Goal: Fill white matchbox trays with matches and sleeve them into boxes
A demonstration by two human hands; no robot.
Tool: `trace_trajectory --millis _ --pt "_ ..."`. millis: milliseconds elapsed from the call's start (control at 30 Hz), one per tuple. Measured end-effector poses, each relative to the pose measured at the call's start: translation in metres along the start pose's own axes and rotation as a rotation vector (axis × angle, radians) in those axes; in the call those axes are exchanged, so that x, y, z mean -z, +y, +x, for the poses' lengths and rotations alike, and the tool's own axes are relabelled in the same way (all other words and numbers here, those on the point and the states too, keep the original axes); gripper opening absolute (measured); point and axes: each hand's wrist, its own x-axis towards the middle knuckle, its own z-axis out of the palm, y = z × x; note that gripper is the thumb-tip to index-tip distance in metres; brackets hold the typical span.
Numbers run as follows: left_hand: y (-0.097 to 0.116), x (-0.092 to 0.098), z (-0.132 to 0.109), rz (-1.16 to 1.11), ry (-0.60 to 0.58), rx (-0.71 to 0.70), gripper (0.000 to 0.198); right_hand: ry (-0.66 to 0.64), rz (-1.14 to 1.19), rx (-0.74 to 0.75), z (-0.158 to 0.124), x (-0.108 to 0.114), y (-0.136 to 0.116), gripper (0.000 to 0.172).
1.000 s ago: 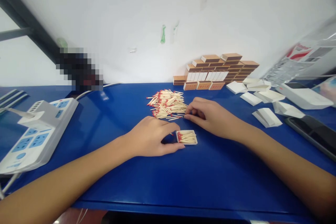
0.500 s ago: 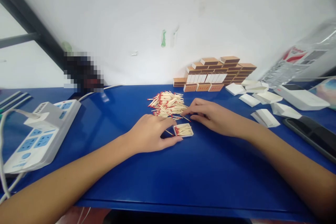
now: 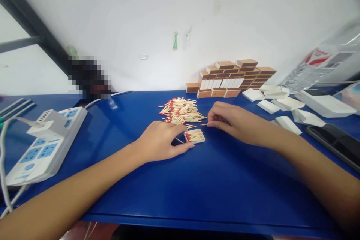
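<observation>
My left hand grips the left end of a small white matchbox tray, thumb on the near side and fingers on the far side. Inside the tray lie several matches, their red heads to the left. A loose matchstick shows between the thumb and fingers of that hand. To the right of the tray, my right hand pinches a single match, whose red head points left. Just behind the tray is a heap of red-headed matches.
Closed matchboxes are stacked against the wall. White empty trays lie scattered at the right, near a white device, a dark phone and a plastic bottle. A power strip with cables stands at the left.
My right hand has drawn back slightly to the right from the heap's edge, with a match now between its fingertips. My left hand and the tray have shifted very slightly.
</observation>
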Motion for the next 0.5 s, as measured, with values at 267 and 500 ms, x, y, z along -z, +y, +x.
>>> trace_trajectory --millis 267,500 --pt "0.000 -0.001 0.000 -0.009 -0.006 0.012 0.040 -0.033 0.025 0.042 0.000 -0.016 -0.031 0.018" --pt "0.001 0.000 0.000 -0.034 -0.019 0.007 0.037 -0.012 0.001 0.047 0.000 -0.016 -0.023 0.015"
